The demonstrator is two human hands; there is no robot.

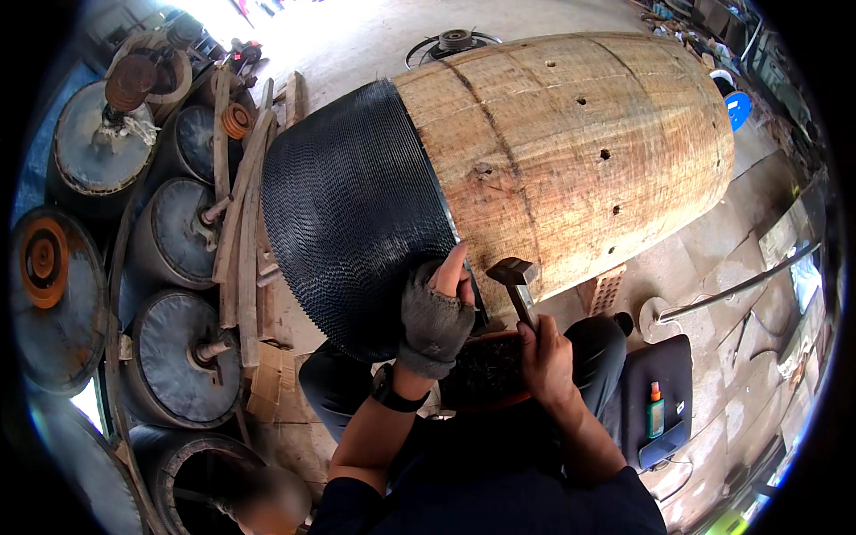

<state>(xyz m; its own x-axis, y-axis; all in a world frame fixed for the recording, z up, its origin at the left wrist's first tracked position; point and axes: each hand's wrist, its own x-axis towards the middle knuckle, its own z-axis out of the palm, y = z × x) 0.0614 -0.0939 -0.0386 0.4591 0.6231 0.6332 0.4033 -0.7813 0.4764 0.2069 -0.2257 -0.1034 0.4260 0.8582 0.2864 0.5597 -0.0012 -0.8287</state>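
A large barrel-shaped wooden roller [571,152] lies across in front of me. Black ridged, saw-toothed material [357,205] is wrapped around its left end. My left hand [437,316], in a grey fingerless glove, rests at the edge where the black material meets the wood. Its index finger points up and the other fingers are curled; anything pinched there is too small to make out. My right hand [547,364] grips the handle of a hammer [514,278], its head close to the wood. Between my legs sits a reddish-rimmed bowl [490,406] of small dark pieces.
Several drums [183,357] with shafts stand along the left, beside long wooden planks [241,232]. On the right, a dark cushion [655,374] bears a green bottle [656,417] and a phone [664,446]. A metal pole [740,281] slants behind it. A pulley wheel [455,40] lies beyond the roller.
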